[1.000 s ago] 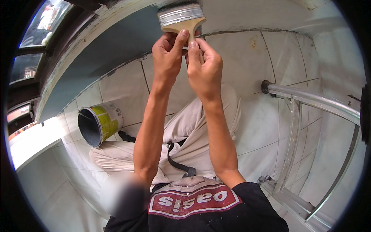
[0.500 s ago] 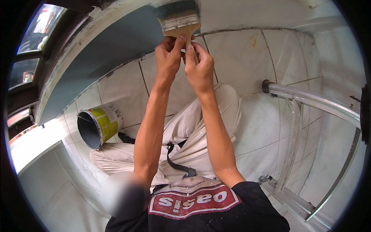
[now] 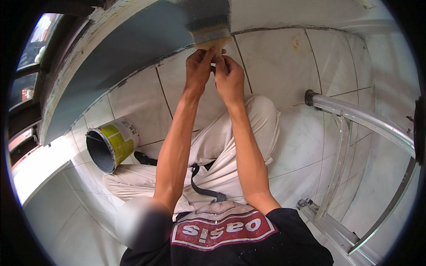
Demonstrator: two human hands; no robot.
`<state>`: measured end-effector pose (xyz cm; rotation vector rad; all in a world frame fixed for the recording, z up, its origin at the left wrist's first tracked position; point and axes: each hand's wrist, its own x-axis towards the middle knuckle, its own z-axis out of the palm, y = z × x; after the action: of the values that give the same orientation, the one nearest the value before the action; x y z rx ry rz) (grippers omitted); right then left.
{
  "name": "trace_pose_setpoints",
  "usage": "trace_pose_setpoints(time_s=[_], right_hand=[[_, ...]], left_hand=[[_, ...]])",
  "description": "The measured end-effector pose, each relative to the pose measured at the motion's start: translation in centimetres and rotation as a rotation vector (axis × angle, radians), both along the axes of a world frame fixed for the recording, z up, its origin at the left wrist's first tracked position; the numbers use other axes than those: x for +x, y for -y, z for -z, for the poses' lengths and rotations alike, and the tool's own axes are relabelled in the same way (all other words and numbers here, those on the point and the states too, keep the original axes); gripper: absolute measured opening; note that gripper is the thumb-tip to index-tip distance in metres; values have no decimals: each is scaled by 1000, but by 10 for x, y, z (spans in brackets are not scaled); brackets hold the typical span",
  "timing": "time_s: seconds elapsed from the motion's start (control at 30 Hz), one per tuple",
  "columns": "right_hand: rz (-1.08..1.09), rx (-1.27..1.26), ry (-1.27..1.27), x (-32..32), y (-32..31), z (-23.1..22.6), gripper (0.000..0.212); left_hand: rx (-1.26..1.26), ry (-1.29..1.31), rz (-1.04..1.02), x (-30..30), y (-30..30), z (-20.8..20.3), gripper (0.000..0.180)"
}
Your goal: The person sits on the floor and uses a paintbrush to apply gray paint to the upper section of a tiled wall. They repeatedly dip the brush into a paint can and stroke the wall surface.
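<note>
At the far side, just beyond both hands, lies a wide paintbrush [image 3: 213, 37], its long axis running near to far, bristles outward against the grey-painted wall [image 3: 133, 48]. Nearer the bristles is the left hand [image 3: 198, 72], its fingers closed in a pinch on the handle; the right hand [image 3: 230, 82] is curled closed on the handle's near part, just beside it. Counted: two hands, one paintbrush, one bucket [image 3: 119, 139] at left, one metal ladder [image 3: 368, 118] at right.
</note>
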<state>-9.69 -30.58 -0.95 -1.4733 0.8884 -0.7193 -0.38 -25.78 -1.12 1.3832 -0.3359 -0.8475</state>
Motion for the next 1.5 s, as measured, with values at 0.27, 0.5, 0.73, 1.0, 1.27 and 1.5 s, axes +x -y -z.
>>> trace_pose_setpoints(time_s=[0.27,0.5,0.73,1.0,1.27,1.5], right_hand=[[10,66,-92,3,3,33,37],[-7,59,-232,-7,-4,30,40],[8,2,-103,5,-4,0,40],[15,-66,-39,15,-11,-94,37],[-16,21,160,9,-25,-161,35],[-50,260,250,-69,-71,-160,27]], left_hand=[[62,-107,7,-1,-2,32,36],[124,-176,-31,-12,-11,57,30],[71,-103,-103,-4,-6,20,32],[-59,40,-174,4,-8,-70,34],[-206,151,-92,6,-15,-141,34],[-301,42,93,-45,-68,-139,30]])
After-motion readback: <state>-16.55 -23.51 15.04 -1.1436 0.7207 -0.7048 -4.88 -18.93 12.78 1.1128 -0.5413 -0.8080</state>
